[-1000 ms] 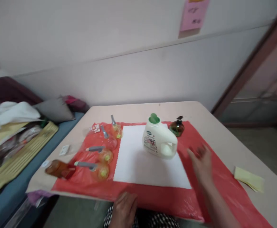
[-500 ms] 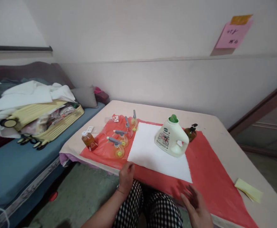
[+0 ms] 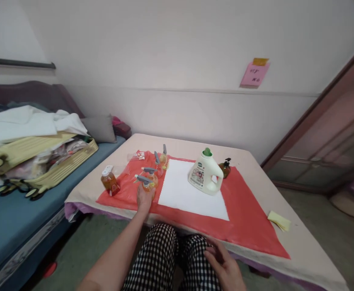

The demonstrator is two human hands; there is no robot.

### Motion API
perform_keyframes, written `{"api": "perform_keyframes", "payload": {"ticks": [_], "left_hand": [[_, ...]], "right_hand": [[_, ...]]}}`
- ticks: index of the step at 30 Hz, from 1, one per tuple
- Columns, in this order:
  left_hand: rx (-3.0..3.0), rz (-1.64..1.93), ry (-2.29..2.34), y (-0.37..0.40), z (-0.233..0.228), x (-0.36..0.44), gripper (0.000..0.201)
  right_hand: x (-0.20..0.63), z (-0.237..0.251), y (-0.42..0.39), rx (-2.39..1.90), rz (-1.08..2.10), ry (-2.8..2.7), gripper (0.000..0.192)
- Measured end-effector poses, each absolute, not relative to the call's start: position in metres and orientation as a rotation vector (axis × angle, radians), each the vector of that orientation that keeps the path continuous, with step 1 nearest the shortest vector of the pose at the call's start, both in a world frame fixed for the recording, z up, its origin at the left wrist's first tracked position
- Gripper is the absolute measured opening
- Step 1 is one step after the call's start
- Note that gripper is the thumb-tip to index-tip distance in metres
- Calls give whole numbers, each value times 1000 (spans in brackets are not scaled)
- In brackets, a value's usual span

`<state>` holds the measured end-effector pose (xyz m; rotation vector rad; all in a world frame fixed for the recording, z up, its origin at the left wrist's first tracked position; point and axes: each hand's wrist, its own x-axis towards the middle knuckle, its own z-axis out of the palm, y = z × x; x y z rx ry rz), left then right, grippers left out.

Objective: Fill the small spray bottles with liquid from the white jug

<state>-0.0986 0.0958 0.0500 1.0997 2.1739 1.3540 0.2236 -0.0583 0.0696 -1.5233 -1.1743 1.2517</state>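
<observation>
A bed (image 3: 9,210) with piled bedding is lying left of a beige table (image 3: 301,226). A red sheet (image 3: 249,226) is covering the table, bearing a white cloth (image 3: 189,196) and a white jug (image 3: 204,176). The left hand (image 3: 144,198) is extending forward, fingers closing around the nearest spray bottle (image 3: 145,182) at the sheet's left. The right hand (image 3: 225,268) is resting open on the checked lap.

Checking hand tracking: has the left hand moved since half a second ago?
Yes. The left hand went forward from the table's near edge over the red sheet to the nearest spray bottle, well left of the white jug.
</observation>
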Motion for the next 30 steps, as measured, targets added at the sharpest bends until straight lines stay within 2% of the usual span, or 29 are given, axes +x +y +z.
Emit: {"api": "perform_keyframes", "payload": {"ticks": [4,9,14,17,20,23,30], "left_hand": [[1023,1409,2076,87,63,-101,35],[1022,1415,1758,47,99,-75,37],[965,1255,1061,-18,145,-23,51],[965,1157,869,-43,161,-7,46],[972,1184,855,-51,165,-3,45],[916,1240,944,-52,165,1,31],[810,1283,1057,-63,170,22,28]], "right_hand": [[215,80,-66,-1458,1342,-1113,55],[199,84,-63,-1317,1577,-846,59],[175,99,-60,-789,2025,-461,71],[166,100,-66,-626,2215,-410,72],[162,93,-76,-638,2261,-350,67],[162,88,-85,-638,2270,-357,69],[170,93,-90,-638,2201,-387,69]]}}
